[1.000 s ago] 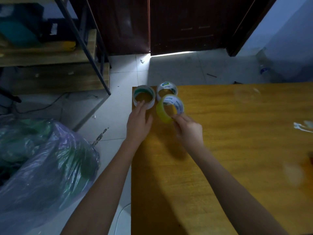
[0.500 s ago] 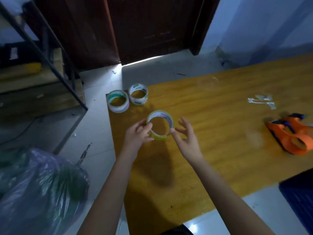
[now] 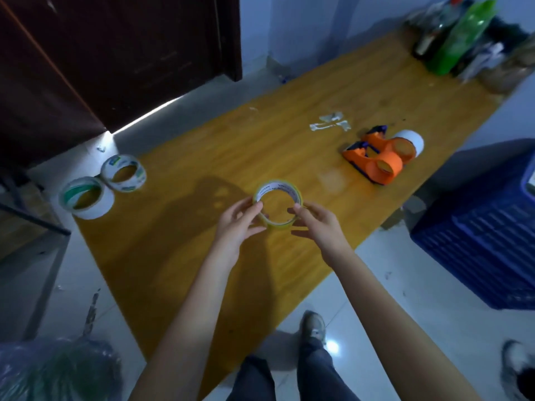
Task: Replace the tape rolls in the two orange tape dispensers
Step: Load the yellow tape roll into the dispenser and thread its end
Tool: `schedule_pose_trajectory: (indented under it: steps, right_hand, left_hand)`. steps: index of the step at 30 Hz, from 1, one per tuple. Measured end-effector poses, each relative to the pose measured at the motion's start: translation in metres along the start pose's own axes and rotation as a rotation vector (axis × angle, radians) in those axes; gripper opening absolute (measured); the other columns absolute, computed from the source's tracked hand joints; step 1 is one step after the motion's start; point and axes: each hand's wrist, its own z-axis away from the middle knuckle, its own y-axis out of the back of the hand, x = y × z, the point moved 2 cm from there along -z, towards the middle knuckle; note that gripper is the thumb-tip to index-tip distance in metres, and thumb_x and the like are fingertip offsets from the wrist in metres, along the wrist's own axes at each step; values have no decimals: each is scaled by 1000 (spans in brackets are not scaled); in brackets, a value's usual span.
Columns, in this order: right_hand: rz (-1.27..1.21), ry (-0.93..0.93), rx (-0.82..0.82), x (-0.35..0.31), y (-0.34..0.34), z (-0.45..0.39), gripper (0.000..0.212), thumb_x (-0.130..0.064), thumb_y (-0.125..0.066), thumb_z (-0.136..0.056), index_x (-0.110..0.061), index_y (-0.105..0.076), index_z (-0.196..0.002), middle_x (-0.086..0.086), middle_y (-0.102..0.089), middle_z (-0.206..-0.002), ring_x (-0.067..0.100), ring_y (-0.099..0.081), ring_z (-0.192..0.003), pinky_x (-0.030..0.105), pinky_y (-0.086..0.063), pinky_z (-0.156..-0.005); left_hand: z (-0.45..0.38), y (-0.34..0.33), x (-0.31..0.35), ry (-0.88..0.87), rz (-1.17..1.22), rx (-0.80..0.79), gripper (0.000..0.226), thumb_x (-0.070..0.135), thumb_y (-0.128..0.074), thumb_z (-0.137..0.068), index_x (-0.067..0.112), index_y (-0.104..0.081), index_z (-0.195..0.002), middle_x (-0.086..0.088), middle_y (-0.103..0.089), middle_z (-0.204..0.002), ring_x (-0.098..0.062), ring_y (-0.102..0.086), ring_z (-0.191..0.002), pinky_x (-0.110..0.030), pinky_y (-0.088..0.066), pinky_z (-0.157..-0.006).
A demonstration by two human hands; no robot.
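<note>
— Held item? Yellowish tape roll (image 3: 277, 208), gripped between left hand (image 3: 238, 224) and right hand (image 3: 315, 224), fingers curled round its rim, above the wooden surface (image 3: 260, 140). Core printing too blurred to read.

— Surroundings? Left of the left hand: two white tape rolls (image 3: 102, 185), touching, labels unreadable. Beyond the right hand: two orange tape dispensers (image 3: 376, 159), white roll (image 3: 412, 140) just behind, tape scraps (image 3: 330, 125) nearby. Far right: blue crate (image 3: 477, 227), contents unseen; bottles (image 3: 457, 39) at surface's end.

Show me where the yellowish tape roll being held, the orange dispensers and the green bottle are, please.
Yellowish tape roll (image 3: 289, 190): head view, on its far rim with the printed label.
Orange dispensers (image 3: 379, 160): head view, on the nearer one's orange body.
Green bottle (image 3: 460, 39): head view, on its middle.
</note>
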Motion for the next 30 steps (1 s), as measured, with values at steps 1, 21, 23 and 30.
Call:
schedule_pose_trajectory:
  steps: [1,21,23,30]
  right_hand:
    - [4,2,10,-1,12,-1,39,-30,-60,-91,-9,-58,-123,2,-70,-100,14,-64,-84,32,-60,-74]
    - [14,-34,-117,-28,250,-87,46,-35,-64,-86,-9,-59,-124,5,-67,-112,11,-65,-78,22,-55,-69]
    - [15,-47,-129,-31,260,-99,41,-34,-64,-87,-10,-62,-120,5,-68,-108,12,-64,-77,24,-55,-72]
    - [55,-73,-135,-43,284,-151,38,-33,-64,-87,-10,-63,-118,4,-67,-106,15,-62,-83,27,-55,-75]
  left_hand:
    - [-1,-11,-3,3,-16,-9,35,12,-66,-85,9,-55,-118,-10,-68,-99,-30,-67,-96,-38,-59,-76]
    - [-39,-236,-62,25,-66,17,49,14,-70,-81,3,-55,-126,-17,-66,-116,-31,-65,-106,-37,-60,-77]
    - [-45,-249,-63,25,-59,39,46,13,-70,-82,3,-55,-124,-18,-65,-117,-32,-64,-107,-37,-60,-77]
    - [-87,-284,-64,53,-25,86,43,10,-71,-80,7,-55,-120,-16,-64,-118,-30,-64,-104,-37,-60,-75]
